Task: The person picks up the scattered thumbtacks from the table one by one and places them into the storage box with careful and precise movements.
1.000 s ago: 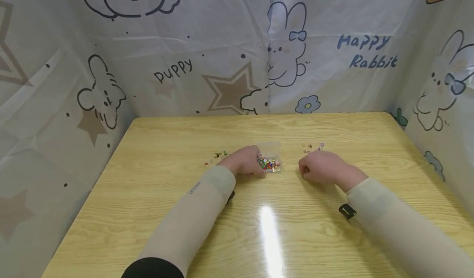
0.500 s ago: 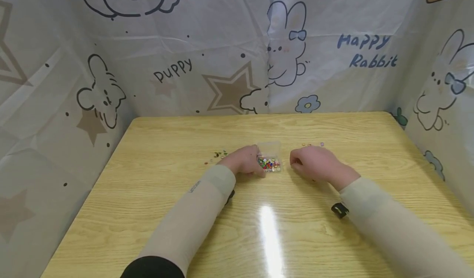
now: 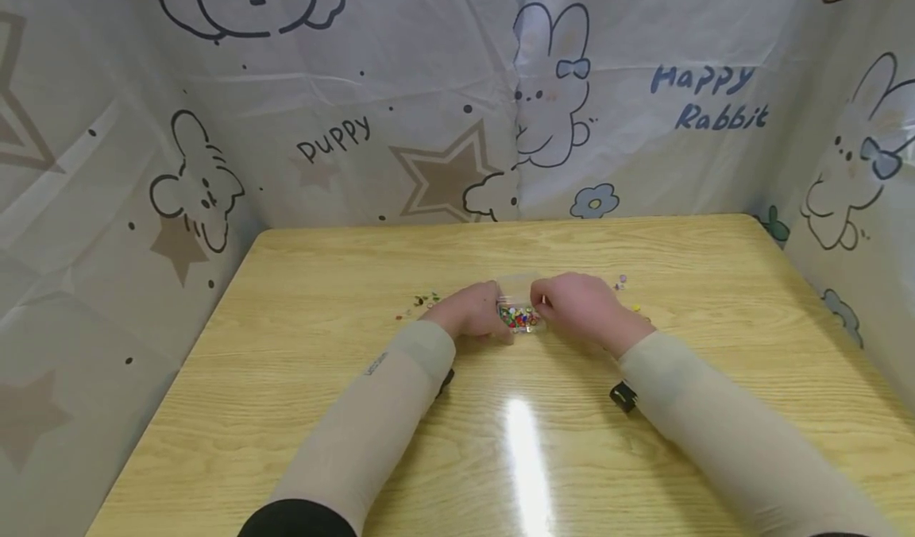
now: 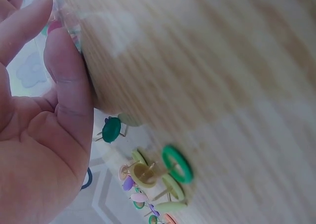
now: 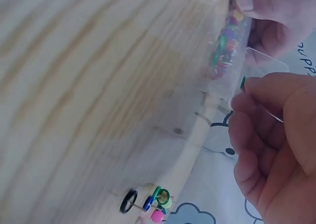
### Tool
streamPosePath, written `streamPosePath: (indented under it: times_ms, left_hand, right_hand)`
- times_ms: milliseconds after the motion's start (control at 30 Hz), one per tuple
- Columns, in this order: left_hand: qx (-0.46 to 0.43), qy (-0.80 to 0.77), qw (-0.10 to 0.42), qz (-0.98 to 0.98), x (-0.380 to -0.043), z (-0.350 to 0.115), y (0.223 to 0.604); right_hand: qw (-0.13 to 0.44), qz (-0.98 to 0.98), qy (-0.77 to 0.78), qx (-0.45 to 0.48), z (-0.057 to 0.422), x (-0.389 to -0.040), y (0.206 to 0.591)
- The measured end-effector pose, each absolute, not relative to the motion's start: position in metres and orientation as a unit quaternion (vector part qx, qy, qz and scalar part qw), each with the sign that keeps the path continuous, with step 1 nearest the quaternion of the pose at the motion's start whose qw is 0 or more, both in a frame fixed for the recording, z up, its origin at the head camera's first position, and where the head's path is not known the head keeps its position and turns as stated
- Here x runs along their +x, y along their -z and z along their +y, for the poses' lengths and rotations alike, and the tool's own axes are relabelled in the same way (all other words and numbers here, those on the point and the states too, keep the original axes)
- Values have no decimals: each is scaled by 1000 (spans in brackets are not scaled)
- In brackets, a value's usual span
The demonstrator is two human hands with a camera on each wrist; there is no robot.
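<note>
A small clear plastic box point(image 3: 519, 289) with its lid raised stands at mid-table, its front part full of colourful thumbtacks point(image 3: 518, 317). My left hand point(image 3: 468, 312) grips the box by its left end, thumb at the near side. Over the box's right end is my right hand point(image 3: 582, 307), thumb and forefinger together. In the right wrist view a bit of a green thumbtack point(image 5: 243, 82) shows at those fingertips, close to the box edge; its pin is hidden. Under the left wrist, loose green thumbtacks point(image 4: 177, 164) lie on the wood.
Loose thumbtacks point(image 3: 426, 299) are scattered left of the box, and more thumbtacks point(image 3: 622, 280) lie to the right, partly behind the right hand. A printed cloth point(image 3: 322, 60) walls off the back and sides of the wooden table point(image 3: 343, 410).
My right hand has moved left and slightly away from me, from the table right of the box to over its right end. The left hand has stayed on the box.
</note>
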State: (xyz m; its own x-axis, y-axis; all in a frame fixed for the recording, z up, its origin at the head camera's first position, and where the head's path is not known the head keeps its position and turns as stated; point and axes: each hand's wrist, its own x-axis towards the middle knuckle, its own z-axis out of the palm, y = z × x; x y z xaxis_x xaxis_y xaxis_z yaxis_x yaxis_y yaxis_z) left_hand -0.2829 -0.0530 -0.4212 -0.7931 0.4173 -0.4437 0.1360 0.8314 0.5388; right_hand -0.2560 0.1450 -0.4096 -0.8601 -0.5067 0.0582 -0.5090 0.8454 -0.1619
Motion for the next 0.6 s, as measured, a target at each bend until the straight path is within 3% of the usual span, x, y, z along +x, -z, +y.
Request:
streamPosePath:
  times_ms: [600]
  left_hand:
    - [148,-242,277,918,-282,-54,421]
  right_hand:
    - [15,-963,-55,264,142,-262,410]
